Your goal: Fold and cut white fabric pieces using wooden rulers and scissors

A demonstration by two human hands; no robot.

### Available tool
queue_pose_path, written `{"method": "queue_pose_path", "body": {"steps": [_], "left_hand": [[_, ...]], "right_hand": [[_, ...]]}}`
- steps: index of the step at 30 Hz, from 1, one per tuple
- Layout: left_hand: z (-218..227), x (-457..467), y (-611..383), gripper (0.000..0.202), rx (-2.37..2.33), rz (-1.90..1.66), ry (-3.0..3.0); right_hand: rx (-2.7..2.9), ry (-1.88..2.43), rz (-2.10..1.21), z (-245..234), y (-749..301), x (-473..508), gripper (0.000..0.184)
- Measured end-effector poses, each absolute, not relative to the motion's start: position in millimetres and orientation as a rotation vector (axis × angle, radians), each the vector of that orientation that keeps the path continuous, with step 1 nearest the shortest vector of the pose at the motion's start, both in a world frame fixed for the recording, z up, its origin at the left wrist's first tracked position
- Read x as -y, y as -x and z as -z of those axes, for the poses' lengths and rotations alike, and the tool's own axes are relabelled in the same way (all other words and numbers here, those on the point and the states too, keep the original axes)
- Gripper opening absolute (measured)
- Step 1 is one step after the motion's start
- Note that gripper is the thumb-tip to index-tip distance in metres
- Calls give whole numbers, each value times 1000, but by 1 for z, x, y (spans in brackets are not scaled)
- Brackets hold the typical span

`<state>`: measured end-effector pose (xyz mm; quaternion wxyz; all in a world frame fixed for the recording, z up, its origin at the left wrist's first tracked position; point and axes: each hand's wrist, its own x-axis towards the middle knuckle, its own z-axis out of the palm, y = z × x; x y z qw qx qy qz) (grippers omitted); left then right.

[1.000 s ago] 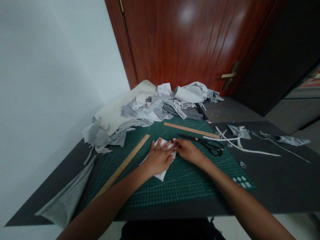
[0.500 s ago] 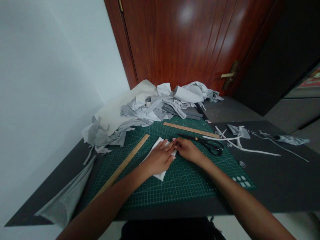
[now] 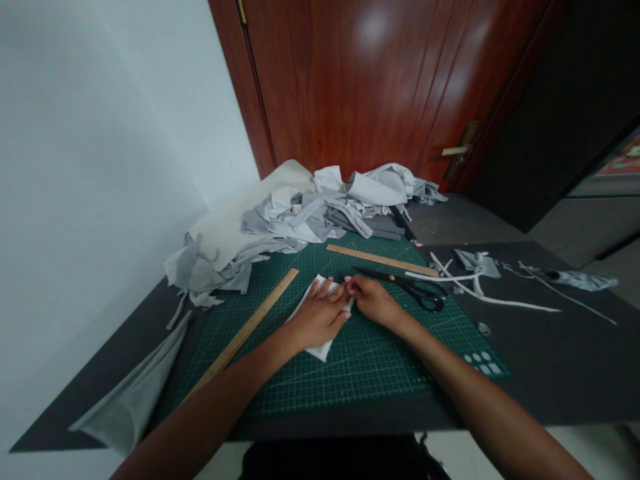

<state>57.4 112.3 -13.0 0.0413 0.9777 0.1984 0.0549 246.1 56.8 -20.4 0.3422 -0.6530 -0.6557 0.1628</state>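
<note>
A folded piece of white fabric (image 3: 320,351) lies on the green cutting mat (image 3: 380,373). My left hand (image 3: 320,315) rests flat on it, fingers spread, covering most of its middle. At the fabric's right edge, my right hand (image 3: 373,298) is closed in a pinch, its fingertips beside my left fingers. What sits in that pinch is mostly hidden; it appears to be the fabric's edge. Black scissors (image 3: 413,288) lie just right of my right hand, blades pointing left. Left of the fabric is a long wooden ruler (image 3: 250,327).
A second wooden ruler (image 3: 370,256) lies behind the scissors. Heaped grey and white fabric scraps (image 3: 315,213) fill the table's back, against a wooden door (image 3: 350,87). White fabric strips (image 3: 510,304) lie at the right. Grey cloth (image 3: 135,393) hangs over the front left edge.
My left hand's fingers have spread a little wider on the white fabric. My right hand stays pinched in nearly the same spot.
</note>
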Motion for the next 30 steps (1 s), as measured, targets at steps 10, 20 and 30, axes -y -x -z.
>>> {"method": "queue_pose_path", "body": {"steps": [10,20,30], "left_hand": [[12,-113,-56,48,-561,-142,-3034],[11,-111,-55,55,-555,-101,-3074],[4,-110,-51,66,-505,-25,-3068]], "right_hand": [[1688,1769,-395,25,-243,-58,11],[1632,1709,-460,27,-248,-60,10],[1609,1673,-518,22,-258,-62,10]]}}
